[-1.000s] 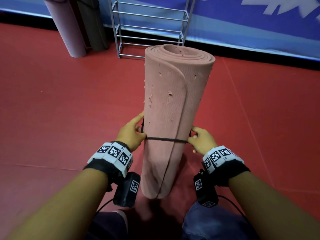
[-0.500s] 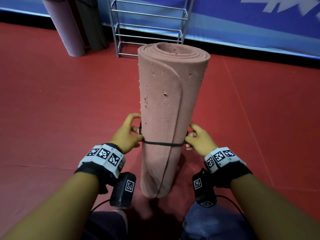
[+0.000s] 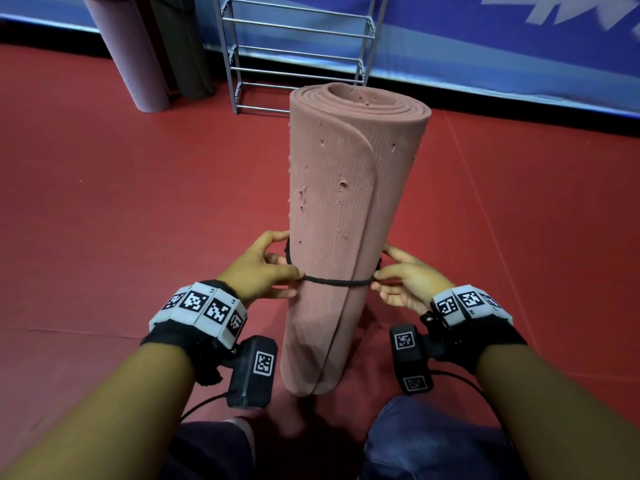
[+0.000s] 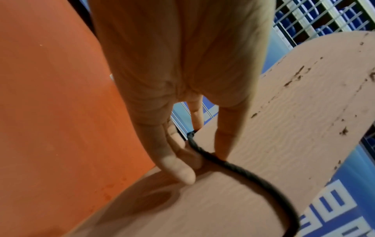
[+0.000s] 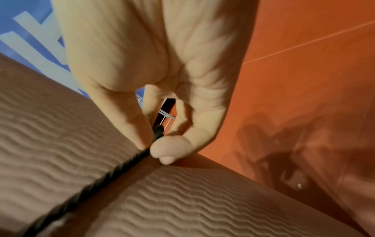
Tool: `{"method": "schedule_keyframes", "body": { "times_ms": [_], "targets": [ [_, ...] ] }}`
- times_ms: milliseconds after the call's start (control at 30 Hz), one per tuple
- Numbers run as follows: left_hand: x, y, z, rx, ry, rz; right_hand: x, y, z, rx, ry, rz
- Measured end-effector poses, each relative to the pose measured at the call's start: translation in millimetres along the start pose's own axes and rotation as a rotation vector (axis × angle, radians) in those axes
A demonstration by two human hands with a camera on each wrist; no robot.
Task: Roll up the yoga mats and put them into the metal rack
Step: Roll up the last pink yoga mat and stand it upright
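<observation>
One mat (image 3: 343, 216) stood rolled and upright on the red floor (image 3: 121, 209) just in front of the person's knees, so the rolling of this one looked finished. Both hands were at its lower half, working a black cord (image 3: 332, 280) that ran around the roll. The left hand (image 3: 258, 268) pinched the cord against the mat's left side between thumb and fingers, and the right hand (image 3: 407, 277) pinched it at the right side, thumb and forefinger closed on it. Whether the cord was knotted at the back could not be told, so the binding seemed to be the step in hand. Beyond the mat, near the blue wall, the rack (image 3: 298, 53) stood with no mat visible on its rungs, as far as the head view showed. Two other rolls (image 3: 138, 57) stood on the floor just left of the rack, outside it. By that reading, the carry and every placement into the rack remained to be done.
</observation>
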State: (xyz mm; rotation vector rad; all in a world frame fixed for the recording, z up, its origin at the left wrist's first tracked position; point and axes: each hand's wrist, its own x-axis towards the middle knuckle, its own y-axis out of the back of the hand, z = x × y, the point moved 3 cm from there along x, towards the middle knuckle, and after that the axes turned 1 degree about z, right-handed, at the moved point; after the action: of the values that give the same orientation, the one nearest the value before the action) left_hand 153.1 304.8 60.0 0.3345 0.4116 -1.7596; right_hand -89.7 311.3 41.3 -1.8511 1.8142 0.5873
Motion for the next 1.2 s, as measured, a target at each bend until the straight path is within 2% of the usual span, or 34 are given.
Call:
{"method": "schedule_keyframes", "body": {
  "times_ms": [167, 333, 533, 733, 967, 1133, 1200],
  "targets": [
    [1.5, -5.4, -1.4, -0.027, 0.001, 0.048, 2.9, -2.2, 1.1, -0.033, 0.045, 0.043],
    [0.4, -6.2, -5.6, 0.112, -0.056, 0.072, 8.3, 0.6, 5.9, -0.271, 0.122, 0.124],
    [7.3, -4.4, -16.8, 0.045, -0.009, 0.11, 16.6, 0.7, 22.5, -0.515, 0.128, 0.149],
    [8.2, 0.1, -29.9, 0.186, 0.012, 0.132, 19.9, 0.0, 34.0, -0.748, 0.214, 0.198],
    [5.3, -4.1, -36.4, 0.319, -0.009, 0.128, 16.5, 1.4, 42.6, -0.907, 0.194, 0.221],
    [-1.7, -7.3, -25.2, 0.436, -0.124, 0.016, 6.8, 3.0, 28.4, -0.804, 0.261, 0.206],
    [-2.3, -5.0, -21.6, 0.41, -0.11, 0.014, 6.2, 6.8, 27.0, -0.768, 0.254, 0.171]
  ]
}}
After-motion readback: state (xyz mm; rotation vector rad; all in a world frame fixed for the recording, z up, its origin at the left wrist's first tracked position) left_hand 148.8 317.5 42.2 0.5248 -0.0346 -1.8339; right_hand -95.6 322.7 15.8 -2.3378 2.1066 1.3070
